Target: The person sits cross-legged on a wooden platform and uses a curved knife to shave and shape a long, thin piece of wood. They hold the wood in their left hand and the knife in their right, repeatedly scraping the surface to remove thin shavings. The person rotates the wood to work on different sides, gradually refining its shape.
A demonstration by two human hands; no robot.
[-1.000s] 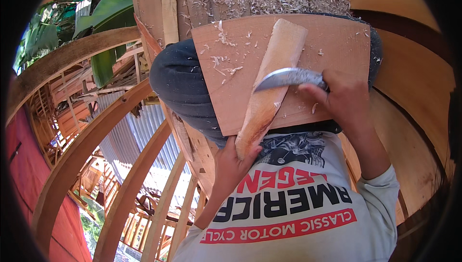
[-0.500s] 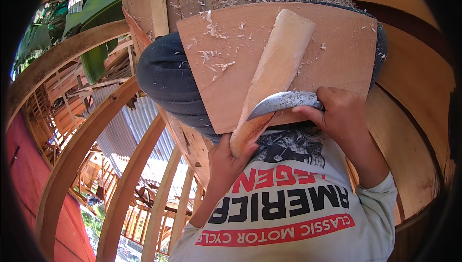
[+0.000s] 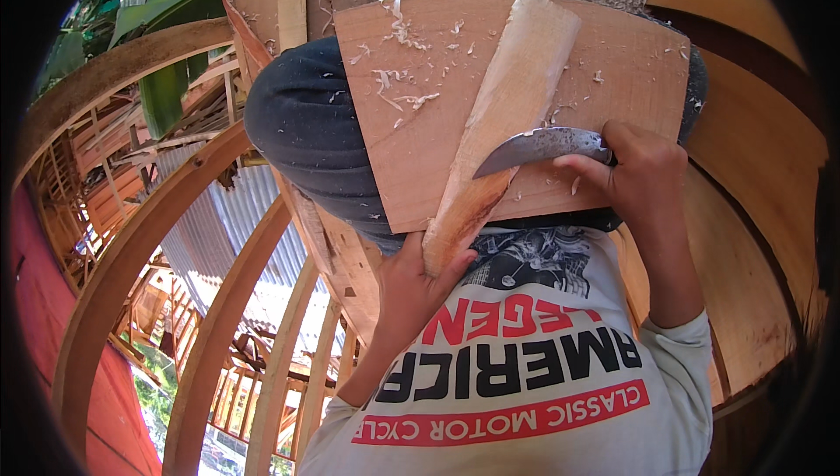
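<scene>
The left hand (image 3: 411, 288) gripped the lower end of a carved wooden piece (image 3: 503, 117) lying on a board (image 3: 630, 65). The right hand (image 3: 643, 174) clenched a curved knife (image 3: 538, 148), its blade pressed against the wood.

The wooden stick (image 3: 503, 117) is looking pale and freshly cut, with a matt, slightly fibrous face and a darker, rougher lower end. The board (image 3: 420, 152) under it is showing smooth reddish-brown wood, matt, with thin curled shavings (image 3: 398, 95) lying on it. The curved blade (image 3: 538, 148) is appearing as dull grey metal with a weak shine. The dark cloth (image 3: 302, 135) is looking soft and matt.
</scene>
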